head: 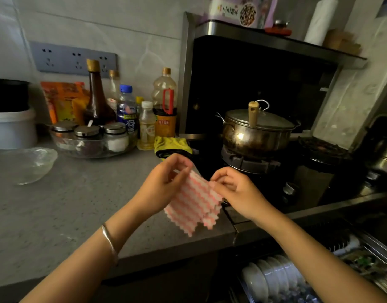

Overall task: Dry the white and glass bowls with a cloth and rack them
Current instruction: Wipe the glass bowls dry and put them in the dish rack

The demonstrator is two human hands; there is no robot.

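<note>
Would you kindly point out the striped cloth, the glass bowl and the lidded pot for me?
striped cloth (192, 206), head view, middle of the hanging fabric.
glass bowl (35, 162), head view, clear side wall.
lidded pot (256, 138), head view, metal side wall.

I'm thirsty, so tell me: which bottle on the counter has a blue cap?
The clear bottle with the blue label, between the dark sauce bottle and the small white-capped bottle. The other caps are gold, white or yellow.
</note>
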